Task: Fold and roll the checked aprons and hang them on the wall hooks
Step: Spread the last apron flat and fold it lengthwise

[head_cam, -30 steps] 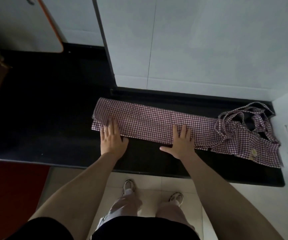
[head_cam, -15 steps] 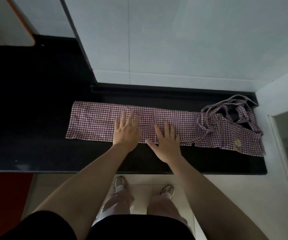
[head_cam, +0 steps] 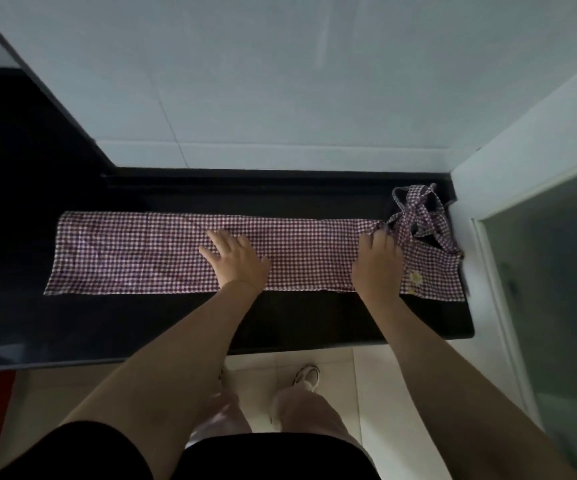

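nearest the camera, below the counter's front edge, pale floor tiles (head_cam: pixel 377 382) and the person's shoes (head_cam: pixel 306 375) show; nothing of the task is down there. on the black counter (head_cam: pixel 141 327), a bare dark strip runs along the front edge, and behind it the checked apron (head_cam: pixel 134 251) lies flat as one long narrow band, its length parallel to the front edge, reaching from left of centre to the right end. left hand (head_cam: pixel 236 259) rests palm down on the band near its middle, fingers spread and flat, pressing, gripping nothing. right hand (head_cam: pixel 378 266) sits at the right part of the band where the bib begins; fingers curled towards the gathered cloth at the strap base, looks like a light pinch, but cannot tell for sure whether cloth is held. beyond it, in the counter's far right corner, the straps (head_cam: pixel 415 209) lie in a loose tangle, and a small flower patch (head_cam: pixel 416 277) shows on the bib. judgement: lengthwise folding looks done; straps not yet tidied, rolling not begun, hanging not begun. only one apron visible. behind the counter's back edge, plain wall tiles (head_cam: pixel 280 81); no hooks in view.
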Demonstrator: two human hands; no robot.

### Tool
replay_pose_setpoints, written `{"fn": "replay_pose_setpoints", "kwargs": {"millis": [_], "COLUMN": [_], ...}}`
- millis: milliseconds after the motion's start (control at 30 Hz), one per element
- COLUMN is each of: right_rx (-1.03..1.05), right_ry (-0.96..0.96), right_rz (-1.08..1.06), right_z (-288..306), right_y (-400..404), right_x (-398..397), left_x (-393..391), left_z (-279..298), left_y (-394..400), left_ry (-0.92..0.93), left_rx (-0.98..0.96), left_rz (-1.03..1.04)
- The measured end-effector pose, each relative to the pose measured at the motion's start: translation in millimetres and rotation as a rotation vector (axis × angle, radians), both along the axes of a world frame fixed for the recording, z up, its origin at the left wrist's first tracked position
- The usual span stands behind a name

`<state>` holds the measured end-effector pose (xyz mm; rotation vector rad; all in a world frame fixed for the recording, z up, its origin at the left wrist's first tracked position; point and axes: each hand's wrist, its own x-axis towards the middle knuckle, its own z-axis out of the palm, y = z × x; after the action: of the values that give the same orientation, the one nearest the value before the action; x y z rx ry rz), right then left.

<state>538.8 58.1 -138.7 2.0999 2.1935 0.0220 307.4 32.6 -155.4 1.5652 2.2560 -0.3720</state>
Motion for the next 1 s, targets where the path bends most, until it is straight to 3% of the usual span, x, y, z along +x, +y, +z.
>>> {"fn": "replay_pose_setpoints", "kwargs": {"millis": [100, 200, 333, 500, 733, 867, 933, 1000], "right_rx": [-0.060, -0.103, -0.190, -0.310, -0.021, -0.117, -0.280, -0.283], "right_ry": [-0.034, 0.025, 0.009, 0.104, 0.119, 0.213, 0.117, -0.050], "right_rz": [0.100, 0.287, 0.439, 0.469, 0.765, 0.761, 0.720, 0.711], "right_z": [3.6, 1.0, 9.9, 13.3, 3.5, 8.6, 11.1, 10.9], "right_y": [18.9, 33.0, 41.4, 43.0, 10.4, 4.6, 1.1, -5.0], "right_x": [24.2, 45.1, 55.2, 75.0, 52.9, 35.3, 31.2, 29.4], "left_x": [26.2, 57.5, 78.7, 87.6, 92.1, 94.3, 94.0, 93.0], "left_z": [3.5, 1.7, -5.1, 1.1, -2.5, -7.5, -10.0, -11.4], "left_y": [8.4, 9.3, 7.5, 14.5, 13.4, 10.5, 9.4, 7.9], "left_ry": [-0.140, -0.296, -0.226, -0.075, -0.008, -0.012, -0.020, -0.044], "left_rx": [0.139, 0.060, -0.016, -0.045, -0.046, -0.023, -0.016, -0.009], "left_rz": [-0.233, -0.401, -0.291, -0.160, -0.093, -0.080, -0.082, -0.078]}}
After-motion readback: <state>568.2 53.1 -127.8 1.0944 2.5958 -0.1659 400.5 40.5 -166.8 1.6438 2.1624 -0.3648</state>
